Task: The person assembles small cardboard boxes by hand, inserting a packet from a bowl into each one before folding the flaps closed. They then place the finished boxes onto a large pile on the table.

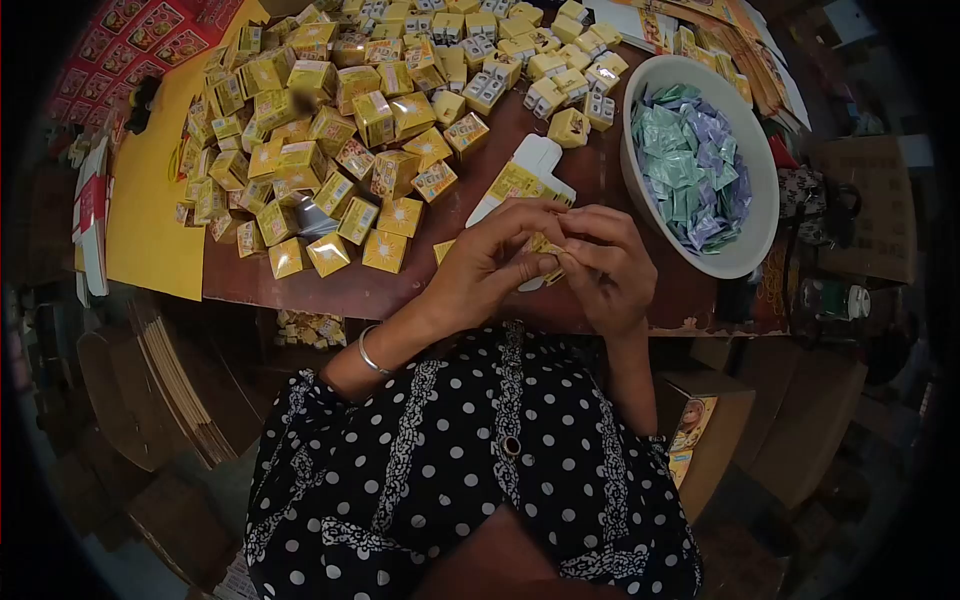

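Both hands, left (pixel 490 262) and right (pixel 605 268), pinch one small yellow box (pixel 548 258) between their fingertips above the table's (pixel 400 290) near edge, its long axis running between them.

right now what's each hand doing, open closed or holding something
Left hand: closed, fingers pinching the small yellow carton at the table edge.
Right hand: closed on the same small yellow carton, from the other side.

No legible text anywhere

The small yellow boxes (pixel 330 140) carry printed panels and sun-like marks, and the red sheets (pixel 140 35) carry pictures, but every letter is too small and blurred to read.
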{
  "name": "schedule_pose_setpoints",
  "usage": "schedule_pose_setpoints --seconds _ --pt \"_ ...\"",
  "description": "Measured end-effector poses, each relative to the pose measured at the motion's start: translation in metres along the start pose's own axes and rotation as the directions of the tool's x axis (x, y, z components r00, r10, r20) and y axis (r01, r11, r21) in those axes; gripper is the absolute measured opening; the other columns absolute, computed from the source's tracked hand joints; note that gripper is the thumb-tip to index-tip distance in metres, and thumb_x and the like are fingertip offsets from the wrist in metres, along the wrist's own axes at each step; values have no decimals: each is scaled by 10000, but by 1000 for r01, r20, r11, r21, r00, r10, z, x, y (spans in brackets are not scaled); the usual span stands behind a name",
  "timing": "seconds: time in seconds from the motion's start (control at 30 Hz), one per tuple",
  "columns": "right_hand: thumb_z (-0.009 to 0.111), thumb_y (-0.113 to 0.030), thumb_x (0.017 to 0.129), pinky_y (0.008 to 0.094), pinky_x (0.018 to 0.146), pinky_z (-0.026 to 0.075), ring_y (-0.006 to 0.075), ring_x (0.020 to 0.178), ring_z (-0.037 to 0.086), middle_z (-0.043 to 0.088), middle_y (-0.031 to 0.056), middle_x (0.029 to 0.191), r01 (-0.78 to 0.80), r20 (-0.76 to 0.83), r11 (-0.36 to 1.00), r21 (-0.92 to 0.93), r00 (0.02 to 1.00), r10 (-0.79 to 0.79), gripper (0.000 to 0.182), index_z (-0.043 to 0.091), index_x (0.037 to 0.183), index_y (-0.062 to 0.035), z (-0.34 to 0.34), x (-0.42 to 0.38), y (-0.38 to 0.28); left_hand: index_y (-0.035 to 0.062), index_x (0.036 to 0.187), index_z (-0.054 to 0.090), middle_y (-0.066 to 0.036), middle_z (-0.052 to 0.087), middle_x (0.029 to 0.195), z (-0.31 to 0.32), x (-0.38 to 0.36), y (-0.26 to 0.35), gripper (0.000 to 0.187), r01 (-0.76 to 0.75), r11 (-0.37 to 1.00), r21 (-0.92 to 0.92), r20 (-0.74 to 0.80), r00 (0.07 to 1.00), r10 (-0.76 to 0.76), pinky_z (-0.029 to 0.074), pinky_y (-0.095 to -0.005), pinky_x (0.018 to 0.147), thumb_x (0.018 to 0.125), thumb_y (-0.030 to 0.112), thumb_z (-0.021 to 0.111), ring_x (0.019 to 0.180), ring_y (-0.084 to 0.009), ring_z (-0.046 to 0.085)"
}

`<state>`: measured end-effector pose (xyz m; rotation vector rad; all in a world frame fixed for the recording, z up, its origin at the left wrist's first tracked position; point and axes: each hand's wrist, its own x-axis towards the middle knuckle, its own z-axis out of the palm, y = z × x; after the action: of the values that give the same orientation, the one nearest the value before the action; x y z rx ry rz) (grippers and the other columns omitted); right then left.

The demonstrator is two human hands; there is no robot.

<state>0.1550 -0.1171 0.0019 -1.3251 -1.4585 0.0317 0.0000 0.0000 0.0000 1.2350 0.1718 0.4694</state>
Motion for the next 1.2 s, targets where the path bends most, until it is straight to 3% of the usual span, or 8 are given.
schedule_pose_setpoints --seconds 0.3,0.47,0.7,0.77,0.87,1.03,1.1,1.2 --pt "815 -68 788 422 937 540 349 1135 637 673 156 1210 -68 33 998 18 997 67 333 663 1083 -40 -4 1 1 47 1191 557 -67 552 1290 1 3 0 209 20 998 -57 16 1000 -19 476 -264 951 993 27 622 1163 -119 559" --pt "893 -157 677 444 1053 472 363 1282 555 607 130 1364 -63 164 940 -334 979 123 683 619 1295 -60 -8 8 -19 42 1235 538 -32 590 1170 -2 9 1 267 92 995 -27 -54 994 -93 498 -256 911 991 60 645 1094 -98 578" --pt "860 -157 718 413 1036 490 315 1262 568 607 109 1330 -144 143 910 -388 966 214 611 632 1276 -59 -14 5 -21 56 1328 518 -81 567 1305 -5 10 8 415 77 972 222 -5 997 -78 490 -313 978 959 116 697 1181 -142 570" --pt "797 -156 826 331 998 487 199 1184 600 635 102 1252 -535 -10 813 228 834 552 489 614 1258 -20 -12 -6 -15 69 1414 474 -91 503 1448 -15 10 9 561 -60 997 -49 -12 998 60 425 -354 1097 932 182 738 1329 -199 506" --pt "703 -241 946 256 957 461 92 1094 577 636 70 1173 -549 48 448 705 668 743 396 594 1235 7 -7 -10 -11 53 1461 434 -143 420 1552 -18 13 13 750 -235 920 315 90 972 217 345 -418 1181 830 161 825 1431 -286 429" --pt "599 -325 1024 218 906 437 71 1034 555 616 35 1121 -583 217 303 754 656 723 384 596 1212 11 8 -12 -11 28 1413 468 -153 575 1409 -18 21 -2 738 -421 689 590 188 901 391 446 -405 1108 775 37 839 1308 -294 562" --pt "610 -271 1022 230 853 458 73 991 580 648 9 1093 -590 110 677 439 783 612 303 623 1182 -14 -10 6 -17 20 1395 482 -131 610 1346 -15 16 6 683 -230 856 463 26 969 246 467 -393 1079 801 30 820 1255 -258 588" --pt "686 -179 950 326 795 513 164 918 661 700 55 1061 -650 -195 747 -138 758 623 250 647 1161 -50 -71 31 19 13 1374 502 -90 643 1261 -19 10 9 624 57 985 165 -140 990 -34 488 -371 1042 832 49 810 1186 -191 604"
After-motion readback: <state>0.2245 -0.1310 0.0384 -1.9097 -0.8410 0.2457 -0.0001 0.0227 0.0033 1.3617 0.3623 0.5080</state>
